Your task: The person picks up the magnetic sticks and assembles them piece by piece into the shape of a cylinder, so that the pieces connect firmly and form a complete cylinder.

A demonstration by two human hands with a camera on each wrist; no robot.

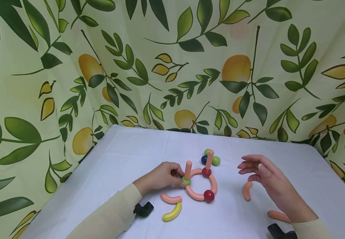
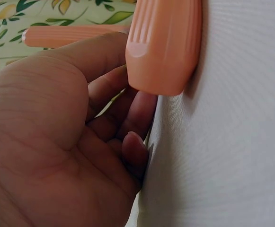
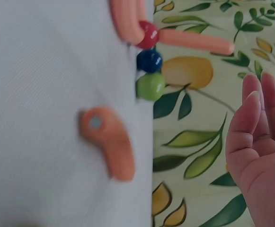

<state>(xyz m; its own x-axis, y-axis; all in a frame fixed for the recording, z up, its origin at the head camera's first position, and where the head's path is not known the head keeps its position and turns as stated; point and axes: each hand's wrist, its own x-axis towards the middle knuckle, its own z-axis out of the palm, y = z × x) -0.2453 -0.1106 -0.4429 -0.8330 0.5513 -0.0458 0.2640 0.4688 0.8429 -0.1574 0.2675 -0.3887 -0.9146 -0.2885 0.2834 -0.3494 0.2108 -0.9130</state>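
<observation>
My left hand (image 1: 180, 177) pinches the base of an upright orange stick (image 1: 188, 168) where it meets a green ball (image 1: 186, 181). That ball joins a ring of curved orange pieces (image 1: 194, 193) linked by two red balls (image 1: 209, 196). A second orange stick (image 1: 209, 158) stands on the far red ball (image 1: 206, 172). In the left wrist view my left hand (image 2: 57, 142) has curled fingers, the index finger reaching the stick (image 2: 71, 35). My right hand (image 1: 247, 167) hovers open above a loose curved orange piece (image 1: 247, 191), holding nothing. The right wrist view shows that hand (image 3: 258, 118) open beside the same piece (image 3: 106, 142).
A blue ball (image 1: 204, 159) and two green balls (image 1: 216, 161) lie behind the ring. A curved orange piece (image 1: 171, 199) and a yellow one (image 1: 172, 213) lie near my left wrist. A straight orange stick (image 1: 278, 216) lies by my right wrist. A leaf-print cloth backs the white table (image 1: 130, 156).
</observation>
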